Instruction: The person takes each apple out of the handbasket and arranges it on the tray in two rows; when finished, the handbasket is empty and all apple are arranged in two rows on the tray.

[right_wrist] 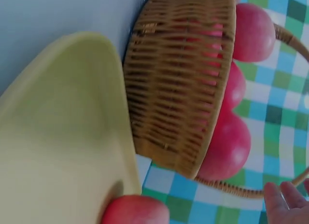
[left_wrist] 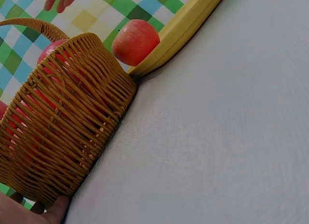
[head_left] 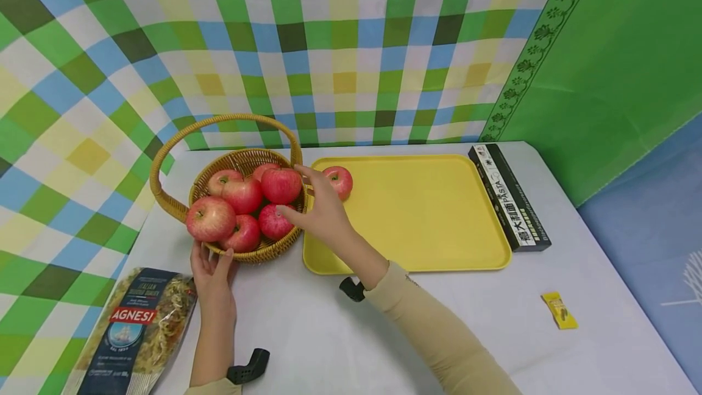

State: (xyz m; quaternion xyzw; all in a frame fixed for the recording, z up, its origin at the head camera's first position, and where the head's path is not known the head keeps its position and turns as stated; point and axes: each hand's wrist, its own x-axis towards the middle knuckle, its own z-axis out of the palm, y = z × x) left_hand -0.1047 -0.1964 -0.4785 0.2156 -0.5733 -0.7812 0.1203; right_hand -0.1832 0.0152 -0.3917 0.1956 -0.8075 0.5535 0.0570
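A wicker basket (head_left: 274,253) with a tall arched handle (head_left: 233,117) holds several red apples (head_left: 211,218). At its front left, my left hand (head_left: 212,276) touches the lower side; in the left wrist view its thumb (left_wrist: 59,209) lies against the base. My right hand (head_left: 323,209) is spread over the basket's right side, its fingers near the handle's foot and its thumb by an apple (head_left: 274,222). In the right wrist view the fingertips (right_wrist: 273,195) show beside the handle, holding nothing. One more apple (head_left: 338,182) sits on the yellow tray (head_left: 422,212), at its back left corner.
A black pasta box (head_left: 510,197) lies along the tray's right edge. Near the table's right side is a small yellow packet (head_left: 559,310). A bag of Agnesi pasta (head_left: 134,328) lies at the front left. Checked cloth (head_left: 345,47) hangs behind the white table (head_left: 307,334).
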